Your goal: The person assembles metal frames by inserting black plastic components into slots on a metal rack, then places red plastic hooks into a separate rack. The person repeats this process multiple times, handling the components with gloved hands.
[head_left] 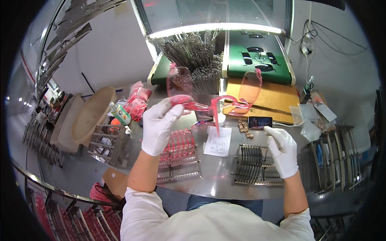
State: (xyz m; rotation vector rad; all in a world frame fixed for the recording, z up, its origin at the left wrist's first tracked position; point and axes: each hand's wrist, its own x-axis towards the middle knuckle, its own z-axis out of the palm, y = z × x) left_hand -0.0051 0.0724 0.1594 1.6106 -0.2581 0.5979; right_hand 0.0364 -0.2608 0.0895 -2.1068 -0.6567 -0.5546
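In my left hand [159, 126], gloved in white, the fingers are closed on one end of a pink eyeglass frame [227, 100]. The frame is up in front of me above the table, and parts of it are blurred. My right hand [283, 150], also in a white glove, has its fingertips apart near the right end of a smartphone [259, 122]; I cannot tell whether they touch it. Below the left hand stands a metal rack of pink parts [179, 144]. Beside the right hand is another rack holding dark curved parts [251, 160].
A printed sheet [217, 141] and small tan blocks [243, 127] lie mid-table. Behind them rise bundled thin metal rods [197, 56] and a green conveyor [237, 74] carrying dark eyewear. Pink bags [138, 96] and a bottle [120, 113] stand left; more racks [335, 156] stand right.
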